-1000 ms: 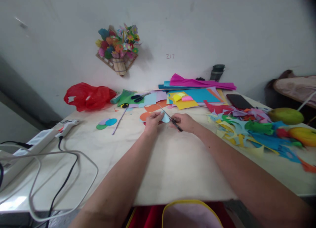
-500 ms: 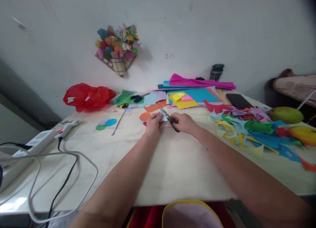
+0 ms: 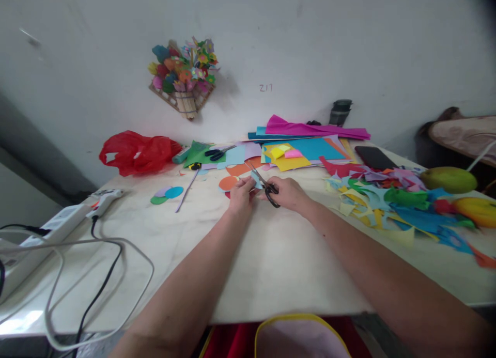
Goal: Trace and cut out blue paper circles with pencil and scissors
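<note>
My left hand (image 3: 243,193) pinches a small piece of light blue paper (image 3: 256,181) over the middle of the table. In my right hand (image 3: 287,192) is a pair of scissors (image 3: 272,190) with black handles, its blades pointing up and left against the paper. An orange paper circle (image 3: 228,183) lies just left of my left hand, with a bit of red paper under it. Further left, a blue paper circle (image 3: 174,192) overlaps a green circle (image 3: 158,200) and a lilac one. My fingers partly hide the light blue paper.
Paper scraps (image 3: 372,198) are heaped on the right beside a black phone (image 3: 375,157) and a green mango-like fruit (image 3: 448,180). Coloured sheets (image 3: 320,149) and a second pair of scissors (image 3: 215,154) lie at the back. A red plastic bag (image 3: 141,154) and power strip (image 3: 58,221) sit left.
The scissors' handles have shifted slightly left and drawn closer together at the light blue paper. Both hands stay in nearly the same place.
</note>
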Demonstrator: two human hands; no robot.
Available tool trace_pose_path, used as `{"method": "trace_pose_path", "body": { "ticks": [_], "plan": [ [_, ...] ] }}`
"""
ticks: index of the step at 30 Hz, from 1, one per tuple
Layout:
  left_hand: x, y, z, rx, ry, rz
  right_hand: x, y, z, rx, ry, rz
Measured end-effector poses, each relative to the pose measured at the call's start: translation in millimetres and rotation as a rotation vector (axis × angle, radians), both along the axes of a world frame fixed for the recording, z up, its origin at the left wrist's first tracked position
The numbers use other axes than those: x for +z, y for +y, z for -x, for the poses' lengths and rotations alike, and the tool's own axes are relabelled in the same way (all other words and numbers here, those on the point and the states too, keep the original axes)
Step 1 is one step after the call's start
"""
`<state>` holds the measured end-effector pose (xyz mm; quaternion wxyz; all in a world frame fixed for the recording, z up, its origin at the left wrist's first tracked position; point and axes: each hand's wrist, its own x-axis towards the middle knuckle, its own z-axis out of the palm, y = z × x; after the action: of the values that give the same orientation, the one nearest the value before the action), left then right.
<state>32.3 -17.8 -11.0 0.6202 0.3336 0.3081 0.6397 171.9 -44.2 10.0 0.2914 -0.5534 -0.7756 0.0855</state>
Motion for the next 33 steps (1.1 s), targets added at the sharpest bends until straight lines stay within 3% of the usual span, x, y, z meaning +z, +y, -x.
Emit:
{"method": "trace_pose_path", "body": {
  "ticks": [33],
  "plan": [
    [-0.8, 3.3, 5.4, 0.001, -0.014, 0.016, -4.2, 1.8, 2.7, 0.077, 0.169, 0.018]
  ]
}}
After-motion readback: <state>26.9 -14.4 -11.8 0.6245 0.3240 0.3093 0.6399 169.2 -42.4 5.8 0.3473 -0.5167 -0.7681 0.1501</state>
